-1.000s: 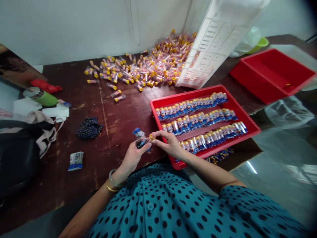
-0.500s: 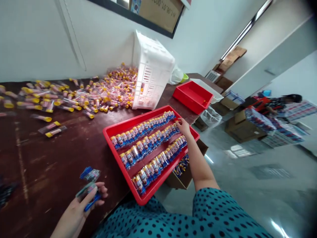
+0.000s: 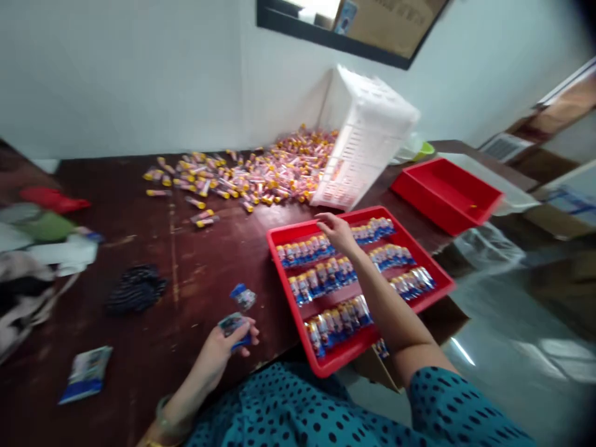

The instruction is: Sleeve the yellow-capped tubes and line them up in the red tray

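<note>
My left hand [image 3: 233,335] is closed on small printed plastic wrappers [image 3: 231,323], clear with blue ends. Just beyond its fingers, another blue-and-clear wrapper [image 3: 244,297] lies on the brown table. Over the far side of a red tray [image 3: 298,332] is my right hand [image 3: 337,232], its fingers loosely bent and apart, with nothing visible in them. Three rows of small yellow-topped tubes in blue wrappers [image 3: 326,279] fill much of the tray. My right forearm hides part of the rows. A heap of pink tubes with yellow caps [image 3: 261,177] spreads along the wall.
A white plastic basket [image 3: 367,136] leans tipped beside the heap. To the right are an empty red bin [image 3: 447,192] and a clear plastic bag [image 3: 488,248]. A dark striped cloth bundle [image 3: 137,288] and a stack of wrappers [image 3: 87,372] lie left. A cardboard box [image 3: 379,369] stands under the tray.
My view has turned left, bringing the cloth bundle and wrapper stack into sight. My right hand has moved from the tray's right end back over its far edge. My left hand still holds the wrappers.
</note>
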A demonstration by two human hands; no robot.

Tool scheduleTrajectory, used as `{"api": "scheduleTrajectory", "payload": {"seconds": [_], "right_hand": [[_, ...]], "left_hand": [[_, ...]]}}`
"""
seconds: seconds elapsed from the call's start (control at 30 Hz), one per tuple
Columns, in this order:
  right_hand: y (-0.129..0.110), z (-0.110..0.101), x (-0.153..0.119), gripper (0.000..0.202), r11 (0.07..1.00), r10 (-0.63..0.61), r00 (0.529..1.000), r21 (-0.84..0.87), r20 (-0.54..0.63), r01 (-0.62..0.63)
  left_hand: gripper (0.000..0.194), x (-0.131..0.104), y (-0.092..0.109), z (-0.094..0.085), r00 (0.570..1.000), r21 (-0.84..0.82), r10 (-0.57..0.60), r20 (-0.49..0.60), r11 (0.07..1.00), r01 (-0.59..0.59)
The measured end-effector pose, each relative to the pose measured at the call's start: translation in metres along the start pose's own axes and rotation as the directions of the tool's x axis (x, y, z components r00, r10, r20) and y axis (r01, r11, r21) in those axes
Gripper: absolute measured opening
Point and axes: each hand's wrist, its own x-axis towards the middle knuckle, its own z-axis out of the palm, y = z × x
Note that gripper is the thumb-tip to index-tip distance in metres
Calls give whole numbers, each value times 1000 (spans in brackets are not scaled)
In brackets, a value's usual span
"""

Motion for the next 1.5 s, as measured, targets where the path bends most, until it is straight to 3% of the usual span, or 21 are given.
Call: {"api": "scheduleTrajectory", "payload": {"seconds": [0.03,0.1,0.13,0.2,0.3,0.43,0.53,0.63,0.73,0.77,0.83,0.93,1.13,1.23,1.3,1.4,1.5], "right_hand": [[-21,35,8,25,996,-87,985,0,150,88],[-65,105,21,26,954,-248,863,-45,439,297],[-86,137,28,25,912,-295,788,-87,540,400],[-122,192,42,25,859,-334,717,-115,612,498],[-157,247,61,32,831,-323,712,-173,623,528],[-171,273,67,32,809,-247,714,-266,655,524],[-170,269,49,34,812,-208,682,-266,701,520],[-165,245,17,36,833,-224,599,-168,769,527],[-157,206,-25,25,860,-393,475,131,787,494],[-154,193,-40,21,857,-457,465,234,758,460],[-151,170,-66,13,840,-535,487,371,691,397],[-149,149,-92,12,840,-542,542,405,642,361],[-139,123,-95,10,875,-475,638,403,606,268],[-132,107,-89,18,871,-363,744,488,561,56],[-129,99,-85,23,808,-259,789,573,557,-139],[-128,92,-84,27,711,-192,779,632,597,-309],[-129,92,-86,30,678,-188,755,640,628,-363]], "left_hand": [[42,0,-1,-3,1000,-20,16,-11,1000,-16],[45,-1,-3,-9,998,-87,52,-47,995,-56],[46,-2,-3,-12,996,-122,62,-72,990,-70],[43,-4,-1,-19,991,-169,67,-116,982,-86],[39,-9,3,-30,982,-180,82,-169,977,-112],[43,-16,10,-52,961,-257,121,-250,948,-186],[44,-19,13,-72,941,-304,137,-310,924,-234],[38,-18,13,-83,905,-259,184,-383,919,-297],[36,-12,11,-75,880,-227,238,-411,908,-352],[36,-10,10,-69,878,-219,253,-405,906,-362],[35,-6,9,-54,888,-199,283,-364,907,-370],[36,-5,8,-36,913,-169,305,-273,919,-357],[29,-10,8,-31,961,-92,253,-109,960,-263],[31,-11,9,-32,962,-106,242,-129,961,-256],[34,-11,9,-31,967,-122,222,-128,964,-237],[35,-11,10,-28,979,-109,187,-80,975,-195],[36,-12,10,-27,984,-93,171,-53,980,-175]]}}
